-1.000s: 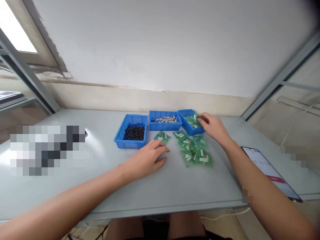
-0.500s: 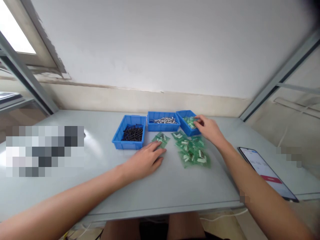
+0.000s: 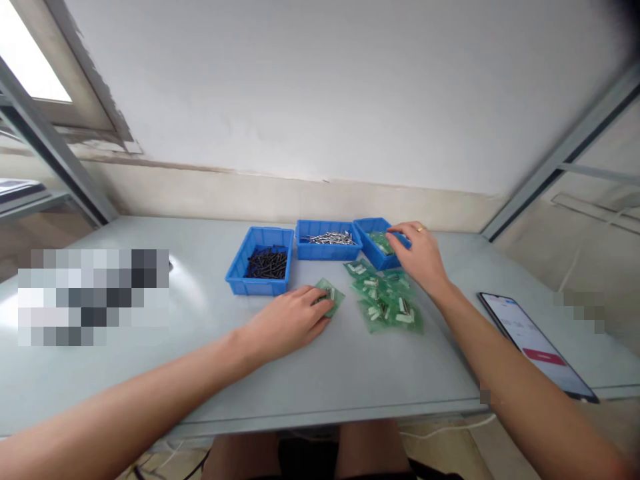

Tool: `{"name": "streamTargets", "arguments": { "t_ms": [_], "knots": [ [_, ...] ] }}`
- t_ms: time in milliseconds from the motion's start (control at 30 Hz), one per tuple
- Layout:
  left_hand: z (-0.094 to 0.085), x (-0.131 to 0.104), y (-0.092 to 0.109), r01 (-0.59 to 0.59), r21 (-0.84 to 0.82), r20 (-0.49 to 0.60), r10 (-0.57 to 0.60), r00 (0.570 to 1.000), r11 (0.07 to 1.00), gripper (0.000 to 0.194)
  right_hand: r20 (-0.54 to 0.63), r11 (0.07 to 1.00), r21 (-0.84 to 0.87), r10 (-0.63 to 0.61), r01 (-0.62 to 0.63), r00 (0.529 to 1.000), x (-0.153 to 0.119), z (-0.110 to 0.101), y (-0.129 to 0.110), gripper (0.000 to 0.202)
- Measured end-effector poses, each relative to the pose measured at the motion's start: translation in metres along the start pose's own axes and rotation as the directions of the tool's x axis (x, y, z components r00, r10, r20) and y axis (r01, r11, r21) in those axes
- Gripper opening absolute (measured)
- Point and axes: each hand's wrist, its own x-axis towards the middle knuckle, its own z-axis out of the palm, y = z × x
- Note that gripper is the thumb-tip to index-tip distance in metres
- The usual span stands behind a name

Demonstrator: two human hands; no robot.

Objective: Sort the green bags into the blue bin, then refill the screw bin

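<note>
My left hand [image 3: 295,319] lies on the table with its fingers spread over a green packet [image 3: 336,297], partly covering it. At the right blue bin [image 3: 373,248], my right hand [image 3: 417,257] has its thumb and fingertips over the near right edge, beside green packets [image 3: 381,241] inside. Whether those fingertips pinch anything is hidden. Several green packets with white and metal pieces [image 3: 385,303] lie in a loose pile in front of that bin. The middle blue bin [image 3: 327,252] holds silver screws [image 3: 333,238], and the left blue bin [image 3: 257,287] holds black screws [image 3: 267,263].
A phone [image 3: 537,347] with a lit screen lies on the grey table [image 3: 300,393] at the right, near my right forearm. Blurred-out items occupy the table's left side. Metal posts stand at both sides, with a wall behind the bins.
The single packet under my left hand has shifted slightly right and nearer, with the fingers now covering more of it. My right hand has turned a little at the right bin.
</note>
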Motion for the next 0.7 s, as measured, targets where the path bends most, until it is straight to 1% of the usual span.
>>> {"name": "streamTargets", "arguments": {
  "t_ms": [33, 67, 100, 167, 233, 267, 333, 400, 433, 533, 633, 700],
  "knots": [
    [0.0, 0.0, 0.001, -0.019, 0.028, 0.007, 0.019, 1.0, 0.999, 0.026, -0.041, 0.999, 0.021, -0.048, 0.049, 0.998, -0.001, -0.001, -0.007, 0.021],
    [-0.001, 0.0, 0.002, -0.036, 0.047, 0.011, 0.035, 0.999, 0.998, 0.024, -0.059, 0.994, 0.045, -0.095, 0.098, 0.994, -0.003, -0.002, -0.014, 0.02],
    [-0.002, -0.001, 0.003, -0.052, 0.053, 0.016, 0.051, 0.999, 0.997, 0.023, -0.051, 0.987, 0.072, -0.138, 0.142, 0.989, -0.005, -0.002, -0.021, 0.02],
    [-0.004, -0.001, 0.006, -0.079, 0.036, 0.018, 0.078, 0.997, 0.996, 0.019, 0.032, 0.968, 0.124, -0.223, 0.218, 0.974, -0.01, -0.002, -0.033, 0.019],
    [-0.006, 0.0, 0.008, -0.086, 0.009, 0.019, 0.085, 0.996, 0.996, 0.018, 0.119, 0.944, 0.186, -0.298, 0.273, 0.947, -0.015, 0.0, -0.043, 0.018],
    [-0.008, 0.0, 0.009, -0.071, -0.001, 0.022, 0.071, 0.997, 0.997, 0.018, 0.161, 0.931, 0.219, -0.329, 0.292, 0.93, -0.018, 0.001, -0.046, 0.018],
    [-0.012, 0.002, 0.011, -0.008, -0.012, 0.032, 0.008, 0.999, 1.0, 0.021, 0.224, 0.905, 0.284, -0.384, 0.317, 0.896, -0.022, 0.002, -0.053, 0.018],
    [-0.016, 0.003, 0.011, 0.058, -0.032, 0.057, -0.056, 0.997, 0.998, 0.023, 0.266, 0.878, 0.336, -0.437, 0.342, 0.859, -0.026, 0.002, -0.058, 0.019],
    [-0.017, 0.004, 0.01, 0.068, -0.051, 0.072, -0.064, 0.995, 0.996, 0.023, 0.284, 0.865, 0.355, -0.462, 0.355, 0.84, -0.028, 0.001, -0.061, 0.02],
    [-0.016, 0.002, 0.008, 0.016, -0.104, 0.103, -0.005, 0.995, 0.994, 0.024, 0.342, 0.846, 0.381, -0.503, 0.372, 0.794, -0.031, -0.001, -0.067, 0.021],
    [-0.012, 0.0, 0.005, -0.028, -0.119, 0.073, 0.037, 0.997, 0.993, 0.032, 0.383, 0.855, 0.37, -0.496, 0.362, 0.779, -0.032, -0.003, -0.069, 0.022],
    [-0.01, 0.0, 0.003, -0.031, -0.143, 0.048, 0.038, 0.998, 0.989, 0.028, 0.399, 0.858, 0.363, -0.496, 0.364, 0.771, -0.032, -0.003, -0.069, 0.022]
  ]
}}
